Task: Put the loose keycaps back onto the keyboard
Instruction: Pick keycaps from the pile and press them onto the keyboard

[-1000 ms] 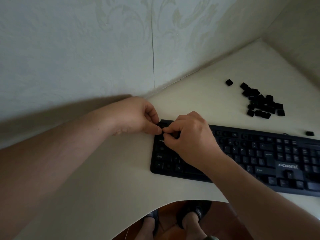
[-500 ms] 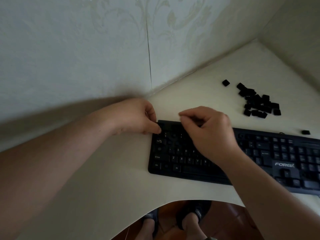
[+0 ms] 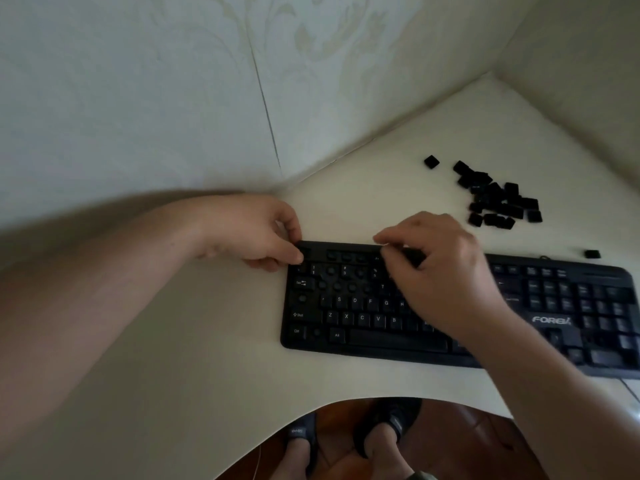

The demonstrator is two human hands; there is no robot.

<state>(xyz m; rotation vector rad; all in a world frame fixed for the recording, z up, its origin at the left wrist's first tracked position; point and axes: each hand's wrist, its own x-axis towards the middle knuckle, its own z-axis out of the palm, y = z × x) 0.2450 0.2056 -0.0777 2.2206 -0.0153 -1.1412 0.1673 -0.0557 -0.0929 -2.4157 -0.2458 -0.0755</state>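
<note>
The tabletop is pale and carries every item. The keyboard lies along its near edge, black, with several bare switch posts showing in the upper-left rows where caps are missing. The pile of loose keycaps sits toward the far right corner, well apart from the keyboard's left end; one stray keycap lies just left of the pile and another single keycap rests just beyond the keyboard's far edge.

The left hand rests at the keyboard's far left corner, fingers curled, fingertips touching the case; it appears to be steadying the board. The right hand hovers over the top rows near the middle, thumb and forefinger drawn together. Whether a cap is pinched between them cannot be told.

Judgement: the caps are light, rigid plastic, small and smooth, so liable to slip or skitter. Each is best taken by two opposite side walls, legend up, and pressed straight down onto its post. The pile lies beyond and right of the right hand.
</note>
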